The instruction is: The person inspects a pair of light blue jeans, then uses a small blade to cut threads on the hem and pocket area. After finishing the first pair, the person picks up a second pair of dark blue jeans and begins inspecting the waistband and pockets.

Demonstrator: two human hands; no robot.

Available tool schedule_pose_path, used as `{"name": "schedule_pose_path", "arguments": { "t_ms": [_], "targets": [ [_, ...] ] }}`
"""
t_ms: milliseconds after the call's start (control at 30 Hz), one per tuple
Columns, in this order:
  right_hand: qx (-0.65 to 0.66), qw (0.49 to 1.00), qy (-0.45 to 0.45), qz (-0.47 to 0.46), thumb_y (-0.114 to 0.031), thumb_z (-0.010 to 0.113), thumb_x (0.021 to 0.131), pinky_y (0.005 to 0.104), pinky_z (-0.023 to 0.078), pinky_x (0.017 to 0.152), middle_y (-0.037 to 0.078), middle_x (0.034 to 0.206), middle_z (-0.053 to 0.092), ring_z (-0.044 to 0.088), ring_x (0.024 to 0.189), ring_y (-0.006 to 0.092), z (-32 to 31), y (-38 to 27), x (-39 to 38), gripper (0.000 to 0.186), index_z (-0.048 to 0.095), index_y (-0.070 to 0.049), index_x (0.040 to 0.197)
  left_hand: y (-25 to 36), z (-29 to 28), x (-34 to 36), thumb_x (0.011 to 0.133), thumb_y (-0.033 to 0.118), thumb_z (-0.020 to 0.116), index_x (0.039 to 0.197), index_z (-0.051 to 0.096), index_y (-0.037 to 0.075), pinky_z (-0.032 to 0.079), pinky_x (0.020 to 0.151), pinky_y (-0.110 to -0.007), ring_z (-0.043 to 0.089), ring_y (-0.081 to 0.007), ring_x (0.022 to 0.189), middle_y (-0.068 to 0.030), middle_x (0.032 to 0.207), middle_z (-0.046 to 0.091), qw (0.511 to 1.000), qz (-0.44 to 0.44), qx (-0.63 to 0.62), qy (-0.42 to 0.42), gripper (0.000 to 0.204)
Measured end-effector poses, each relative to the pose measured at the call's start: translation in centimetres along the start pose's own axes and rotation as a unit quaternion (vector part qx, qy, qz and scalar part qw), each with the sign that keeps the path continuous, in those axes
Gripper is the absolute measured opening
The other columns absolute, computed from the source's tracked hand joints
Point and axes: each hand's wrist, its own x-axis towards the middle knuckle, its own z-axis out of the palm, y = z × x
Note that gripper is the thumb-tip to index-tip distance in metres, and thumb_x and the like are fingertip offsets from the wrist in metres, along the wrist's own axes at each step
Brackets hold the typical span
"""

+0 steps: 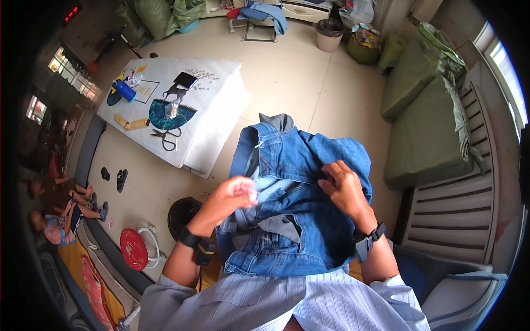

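Observation:
Blue denim jeans (287, 220) lie bunched across my lap, with the waistband opening turned to the left and pale inner cloth showing. A grey pocket lining (280, 227) sticks out near the middle. My left hand (237, 192) is closed just over the left edge of the waist opening, fingertips pinched together; whatever they hold is too small to make out. Against the denim on the right, my right hand (341, 186) has its thumb and curled fingers together on the cloth. A small white bit, perhaps thread, shows near the upper waistband.
Ahead on the left stands a table with a white printed cover (221, 88), bearing black scissors (168, 139), a blue bottle (124, 91) and a dark flat object (185, 80). Green wrapped bundles (428, 143) lie on a slatted frame at right. A person (63, 223) sits far left, near a red stool (133, 249).

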Motion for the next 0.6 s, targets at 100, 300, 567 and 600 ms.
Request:
{"name": "schedule_pose_path", "arguments": {
  "t_ms": [100,300,567,600],
  "targets": [
    [-0.024,0.998,0.025,-0.054,-0.015,0.083,0.079,0.0456,0.050,0.094,0.016,0.116,0.065,0.061,0.110,0.0382,1.7,0.0,1.5,0.045,0.068,-0.002,0.120,-0.5,-0.1,3.3,0.096,0.008,0.073,0.125,0.061,0.000,0.058,0.076,-0.030,0.073,-0.0174,0.091,-0.0091,0.105,0.071,0.997,0.027,0.009,0.073,0.032],
    [-0.115,0.984,0.012,-0.135,-0.017,0.086,0.075,0.0444,0.045,0.097,0.012,0.117,0.065,0.058,0.111,0.0323,4.8,0.0,3.0,0.045,0.072,-0.006,0.116,1.4,1.9,7.1,0.087,0.011,0.083,0.099,0.066,0.002,0.046,0.055,-0.025,0.061,-0.0082,0.067,-0.0048,0.086,0.070,0.991,-0.017,0.068,0.115,0.022],
    [-0.031,0.984,0.049,-0.169,-0.006,0.081,0.075,0.0423,0.048,0.087,0.010,0.104,0.067,0.061,0.097,0.0333,5.8,2.1,4.5,0.024,0.072,-0.007,0.097,0.3,1.7,9.5,0.093,0.003,0.073,0.094,0.063,0.007,0.049,0.062,-0.024,0.061,-0.0071,0.075,-0.0014,0.088,0.067,0.989,0.082,0.088,0.081,0.011],
    [-0.013,0.984,0.054,-0.169,-0.005,0.080,0.075,0.0425,0.048,0.085,0.011,0.103,0.066,0.061,0.096,0.0336,5.5,2.0,4.9,0.024,0.071,-0.007,0.096,0.8,2.0,9.7,0.094,0.001,0.071,0.094,0.063,0.007,0.051,0.064,-0.025,0.062,-0.0070,0.077,-0.0017,0.090,0.067,0.986,0.118,0.094,0.075,0.010]
  ]
}}
